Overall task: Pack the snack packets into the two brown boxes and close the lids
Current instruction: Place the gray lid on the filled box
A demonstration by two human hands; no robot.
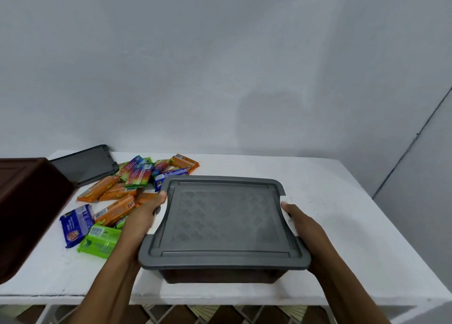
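A person is holding a brown box (220, 276) at the near edge of a white table (330, 213), with a grey lid (222, 218) sitting on top of it. The left hand (143, 219) is gripping the box's left side, thumb lying over the lid's rim. The right hand (302, 225) is clasping the right side, its fingers hidden underneath. Snack packets (122, 194) are lying loose in a heap just left of the box. A second brown box (27, 208) is showing at the far left, with a spare lid (85, 164) lying flat behind it.
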